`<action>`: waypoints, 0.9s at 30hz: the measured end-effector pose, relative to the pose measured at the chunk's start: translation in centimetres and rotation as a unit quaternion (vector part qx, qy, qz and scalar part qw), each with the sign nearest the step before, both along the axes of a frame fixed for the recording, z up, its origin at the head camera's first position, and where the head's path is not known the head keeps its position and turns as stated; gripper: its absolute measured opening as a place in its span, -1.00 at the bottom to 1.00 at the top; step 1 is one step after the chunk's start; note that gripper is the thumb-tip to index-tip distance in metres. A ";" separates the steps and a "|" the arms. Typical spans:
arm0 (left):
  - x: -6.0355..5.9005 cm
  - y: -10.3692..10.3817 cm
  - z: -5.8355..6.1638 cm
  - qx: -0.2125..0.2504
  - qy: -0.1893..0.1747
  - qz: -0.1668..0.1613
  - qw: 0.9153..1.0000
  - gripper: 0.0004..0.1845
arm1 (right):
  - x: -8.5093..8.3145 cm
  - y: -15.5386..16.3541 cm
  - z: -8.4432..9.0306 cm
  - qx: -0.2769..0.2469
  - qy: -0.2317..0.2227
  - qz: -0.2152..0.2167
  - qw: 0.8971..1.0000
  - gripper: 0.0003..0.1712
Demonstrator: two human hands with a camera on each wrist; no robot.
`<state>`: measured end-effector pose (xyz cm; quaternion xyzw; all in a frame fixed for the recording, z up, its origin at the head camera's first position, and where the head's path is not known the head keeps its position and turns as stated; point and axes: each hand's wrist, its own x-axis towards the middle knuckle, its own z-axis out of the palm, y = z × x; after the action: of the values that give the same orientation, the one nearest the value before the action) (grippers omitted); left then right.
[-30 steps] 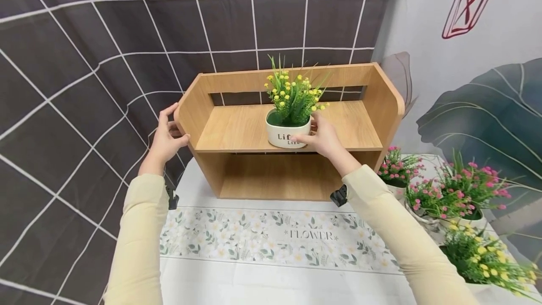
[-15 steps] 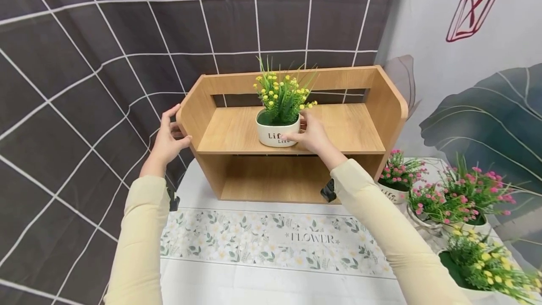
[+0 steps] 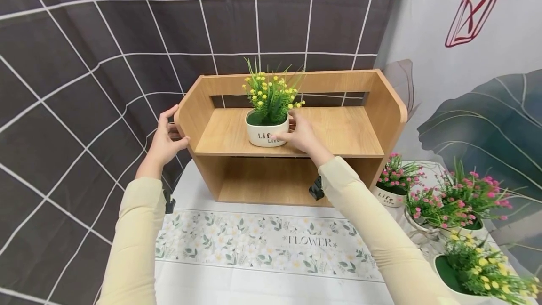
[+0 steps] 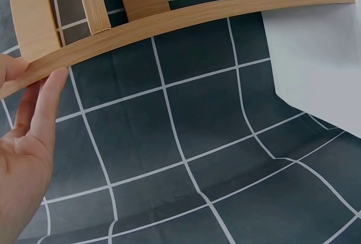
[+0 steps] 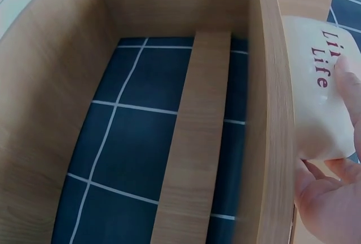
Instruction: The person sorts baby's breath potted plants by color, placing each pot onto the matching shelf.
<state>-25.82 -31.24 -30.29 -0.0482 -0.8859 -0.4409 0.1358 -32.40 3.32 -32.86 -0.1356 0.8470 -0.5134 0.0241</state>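
One right hand (image 3: 301,133) pinches one white flowerpot (image 3: 263,136) on the upper level of one wooden shelf (image 3: 338,128); one left hand (image 3: 163,139) pinches the shelf's left edge. Four potted plants (image 3: 387,196) stand right.

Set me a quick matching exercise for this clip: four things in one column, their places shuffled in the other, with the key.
Things
1. Left hand
2. Right hand
3. Pink-flowered plants
4. The word FLOWER

Places
A. On the white table, right of the shelf unit
B. Around one end of the white pot with yellow flowers
C. On the printed strip in front of the shelf unit
D. At the front edge of the shelf unit's left side panel

Right pairs: 1-D, 2-B, 3-A, 4-C
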 end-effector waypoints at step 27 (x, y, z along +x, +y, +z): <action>-0.5 -0.1 -0.3 0.000 0.020 -0.008 1.000 -0.09 | -2.1 -4.6 -0.2 -0.042 0.010 0.006 0.999 0.06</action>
<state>-26.28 -31.38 -30.59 -0.0642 -0.8827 -0.4408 0.1499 -34.49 -1.26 -33.06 -0.1467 0.8241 -0.5470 0.0127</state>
